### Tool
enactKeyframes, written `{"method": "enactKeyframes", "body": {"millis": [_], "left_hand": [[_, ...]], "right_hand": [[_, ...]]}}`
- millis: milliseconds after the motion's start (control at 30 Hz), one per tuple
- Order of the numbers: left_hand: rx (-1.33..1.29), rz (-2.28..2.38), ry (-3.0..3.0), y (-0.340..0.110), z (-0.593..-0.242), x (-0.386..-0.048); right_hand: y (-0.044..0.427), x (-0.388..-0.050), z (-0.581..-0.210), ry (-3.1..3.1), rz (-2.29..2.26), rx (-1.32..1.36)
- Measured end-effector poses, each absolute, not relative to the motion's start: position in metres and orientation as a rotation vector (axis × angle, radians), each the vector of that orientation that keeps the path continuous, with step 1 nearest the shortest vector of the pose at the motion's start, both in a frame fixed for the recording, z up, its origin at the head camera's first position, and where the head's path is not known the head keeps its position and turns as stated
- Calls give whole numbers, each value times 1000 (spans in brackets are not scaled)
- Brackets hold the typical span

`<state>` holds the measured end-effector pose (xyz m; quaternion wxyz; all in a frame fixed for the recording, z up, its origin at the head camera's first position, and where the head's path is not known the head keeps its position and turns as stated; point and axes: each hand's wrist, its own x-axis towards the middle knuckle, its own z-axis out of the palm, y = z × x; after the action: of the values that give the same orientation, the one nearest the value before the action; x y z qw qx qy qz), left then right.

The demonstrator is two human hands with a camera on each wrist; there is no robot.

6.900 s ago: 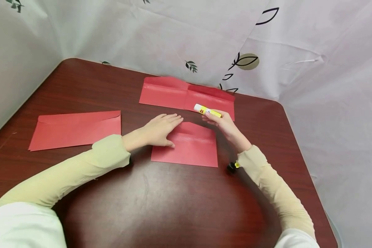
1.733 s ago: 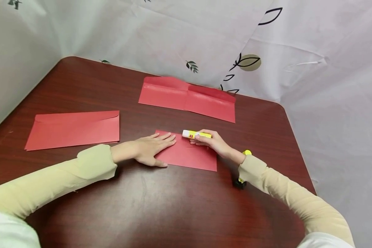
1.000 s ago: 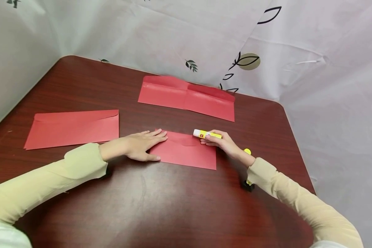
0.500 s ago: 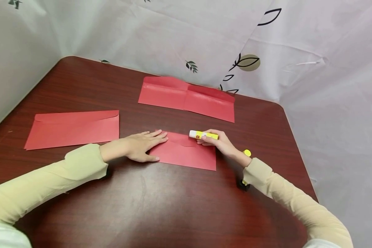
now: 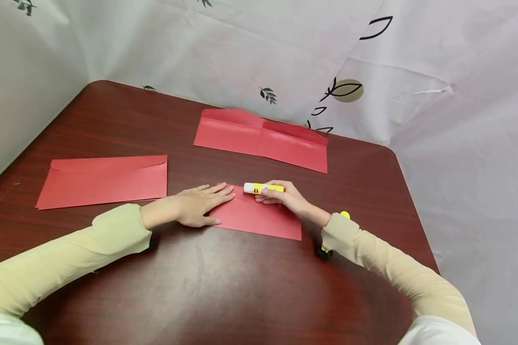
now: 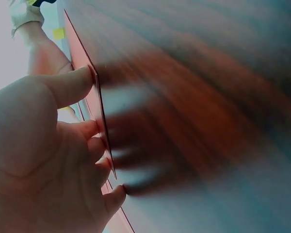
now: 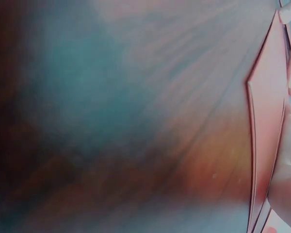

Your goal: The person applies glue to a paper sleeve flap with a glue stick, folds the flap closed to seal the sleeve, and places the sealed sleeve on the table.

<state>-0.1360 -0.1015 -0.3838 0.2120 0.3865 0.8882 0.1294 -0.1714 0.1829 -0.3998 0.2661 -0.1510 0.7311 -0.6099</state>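
Observation:
A red envelope (image 5: 259,220) lies on the table in front of the person, its flap folded down. At the envelope's left end the left hand (image 5: 200,206) rests flat, fingers spread and straight. In the left wrist view, that hand's thumb and fingertips touch the red envelope (image 6: 89,90). The right hand (image 5: 280,196) grips a yellow glue stick (image 5: 267,188), its white end pointing left, over the envelope's upper edge. That hand's lower fingers touch the envelope around the flap and hide part of it. In the right wrist view the hand (image 7: 288,179) is against the envelope.
Red envelopes (image 5: 105,179), stacked, lie at the left. An opened-out red envelope with a centre crease (image 5: 259,136) lies near the back edge. A small yellow round piece (image 5: 345,214) sits beside the right wrist. White patterned sheeting (image 5: 224,52) hangs behind the brown table (image 5: 224,287).
The envelope's flap stood up at first and is now folded down. My left hand moved left and nearer the person. My right hand slid right, then left along the flap, still holding the glue stick.

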Motion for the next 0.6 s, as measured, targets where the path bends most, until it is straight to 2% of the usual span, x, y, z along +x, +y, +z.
{"method": "enactKeyframes", "body": {"millis": [400,600], "left_hand": [[1088,364,2477,-100,-386,-135],[1074,358,2487,-102,-387,-135]], "right_hand": [[188,-168,-399,1919,-1674,-320],[188,-168,-399,1925,-1669,-375]]}}
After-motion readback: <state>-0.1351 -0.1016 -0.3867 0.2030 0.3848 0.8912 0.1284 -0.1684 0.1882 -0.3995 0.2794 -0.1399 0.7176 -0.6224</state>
